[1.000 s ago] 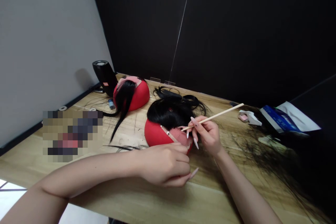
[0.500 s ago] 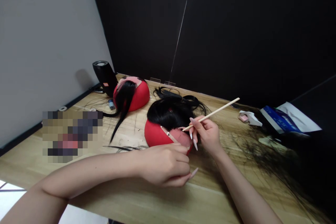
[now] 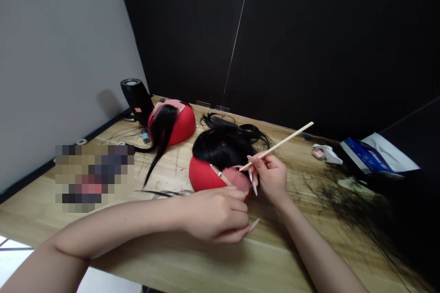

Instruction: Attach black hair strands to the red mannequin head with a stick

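A red dome-shaped wig block (image 3: 202, 177) with black hair (image 3: 222, 146) on a pink net lies in the middle of the wooden table (image 3: 192, 261). My right hand (image 3: 271, 176) pinches a thin wooden stick (image 3: 278, 145), its tip touching the net at the hair's edge. My left hand (image 3: 216, 214) is closed in a loose fist, resting on the table just in front of the block, fingertips pinched together near the net; whether it holds a strand is not visible.
A second red block (image 3: 182, 123) with a black ponytail lies behind, beside a black speaker (image 3: 136, 98) and a small blue spool (image 3: 145, 136). Loose black hair (image 3: 350, 206) spreads over the right. A blue-white packet (image 3: 371, 155) and a pink clip (image 3: 323, 152) lie at far right.
The stick's far end has tilted slightly up and left as my right hand shifted a little along the net. My left hand has stayed still.
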`<state>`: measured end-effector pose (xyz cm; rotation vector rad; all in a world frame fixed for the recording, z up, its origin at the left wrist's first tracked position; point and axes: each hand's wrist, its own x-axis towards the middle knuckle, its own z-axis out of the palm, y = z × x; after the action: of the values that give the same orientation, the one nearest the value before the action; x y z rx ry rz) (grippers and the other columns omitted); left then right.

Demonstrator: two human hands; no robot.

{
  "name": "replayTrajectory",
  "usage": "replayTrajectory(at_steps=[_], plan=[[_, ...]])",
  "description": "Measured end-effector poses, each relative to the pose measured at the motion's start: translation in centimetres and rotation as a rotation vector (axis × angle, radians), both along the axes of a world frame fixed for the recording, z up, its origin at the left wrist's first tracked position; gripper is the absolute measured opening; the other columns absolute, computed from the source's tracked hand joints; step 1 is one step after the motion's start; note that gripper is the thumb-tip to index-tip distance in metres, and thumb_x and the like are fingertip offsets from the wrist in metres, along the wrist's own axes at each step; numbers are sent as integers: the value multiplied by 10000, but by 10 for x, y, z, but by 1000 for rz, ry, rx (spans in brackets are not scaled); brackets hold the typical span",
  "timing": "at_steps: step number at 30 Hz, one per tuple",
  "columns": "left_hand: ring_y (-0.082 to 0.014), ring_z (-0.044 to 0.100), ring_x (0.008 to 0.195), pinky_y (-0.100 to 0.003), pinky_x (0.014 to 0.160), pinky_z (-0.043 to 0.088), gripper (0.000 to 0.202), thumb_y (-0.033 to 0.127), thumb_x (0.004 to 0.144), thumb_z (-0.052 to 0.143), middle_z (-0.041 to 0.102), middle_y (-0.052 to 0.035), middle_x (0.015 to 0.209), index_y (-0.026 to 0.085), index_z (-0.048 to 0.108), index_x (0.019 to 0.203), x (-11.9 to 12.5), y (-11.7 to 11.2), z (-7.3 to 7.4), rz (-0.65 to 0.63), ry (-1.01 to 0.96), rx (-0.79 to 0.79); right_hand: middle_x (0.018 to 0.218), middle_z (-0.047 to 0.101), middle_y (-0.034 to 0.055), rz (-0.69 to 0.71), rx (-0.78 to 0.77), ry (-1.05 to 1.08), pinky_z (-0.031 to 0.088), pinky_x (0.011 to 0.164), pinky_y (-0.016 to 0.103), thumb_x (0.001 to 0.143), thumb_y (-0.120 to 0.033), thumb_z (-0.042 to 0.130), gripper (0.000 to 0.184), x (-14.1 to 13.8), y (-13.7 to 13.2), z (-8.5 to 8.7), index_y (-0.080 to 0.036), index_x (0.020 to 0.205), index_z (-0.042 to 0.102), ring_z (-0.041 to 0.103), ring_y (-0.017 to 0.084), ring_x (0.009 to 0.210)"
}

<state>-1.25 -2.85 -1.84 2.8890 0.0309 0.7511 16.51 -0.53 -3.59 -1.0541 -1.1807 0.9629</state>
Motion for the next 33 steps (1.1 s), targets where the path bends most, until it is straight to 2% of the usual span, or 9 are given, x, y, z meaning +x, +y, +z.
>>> replayTrajectory(at_steps=[8,12,15,21,25,29,33], plan=[[-158,420,627,-282,722,426,324,170,944,488,591,-30,626,173,541,624,1,0,-2,-3,-20,15,430,554,-37,-84,35,31,311,265,163,684,-516,802,468,-2,-1,-3,-172,613,494,399,48,266],[-154,431,646,-276,705,425,338,187,962,464,594,-25,640,174,551,635,0,0,-1,26,-2,30,413,483,-92,-68,67,62,514,401,210,769,-509,744,444,-4,-2,-5,-189,655,458,382,39,289],[-152,437,644,-274,701,432,345,185,960,462,588,-23,638,173,554,628,0,2,-3,30,-30,51,420,448,-116,-24,82,103,580,488,249,813,-490,711,402,-6,-3,-6,-198,709,454,370,37,312],[-149,456,616,-273,648,420,357,194,951,510,559,-8,605,174,556,597,4,5,-11,75,-170,192,392,386,-131,-15,115,98,569,473,241,835,-472,695,391,-10,-5,1,-202,715,440,323,32,314],[-146,460,603,-275,617,406,349,193,941,543,529,0,585,170,555,593,5,4,-12,89,-216,272,383,395,-125,-8,156,43,555,459,234,852,-459,681,385,-12,-6,9,-204,702,436,336,37,314],[-147,475,633,-279,617,406,306,205,929,570,538,-1,609,170,567,625,3,8,-19,105,-205,289,376,399,-120,-6,191,5,527,432,223,852,-429,689,370,-14,-6,14,-205,693,441,347,44,306],[-146,473,638,-284,636,418,300,215,935,559,561,-3,634,172,575,638,2,11,-24,86,-176,257,374,416,-111,-39,156,-6,500,407,201,813,-448,725,407,-15,-6,17,-200,663,438,352,38,304]])
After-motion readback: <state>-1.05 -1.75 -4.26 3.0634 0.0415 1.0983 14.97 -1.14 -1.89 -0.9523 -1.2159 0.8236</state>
